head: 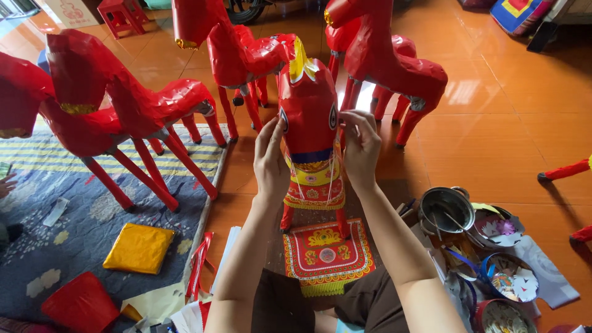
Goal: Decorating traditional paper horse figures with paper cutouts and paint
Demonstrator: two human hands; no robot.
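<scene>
A red paper horse (308,117) stands upright on the orange floor (493,135), facing the person, its front feet on a patterned red mat (325,253). The left hand (270,161) lies flat, fingers extended, against its neck; the right hand (359,145) has its grip pinched on thin white strings (333,169) beside the head. More red horses (132,105) stand behind, a metal pot (445,209) to the right

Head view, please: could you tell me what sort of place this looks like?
Probably a home craft workshop, worked on the floor. Both hands, left hand and right hand, are on a red paper horse; more red horses stand on orange floor tiles, beside tins of paper cutouts.
</scene>
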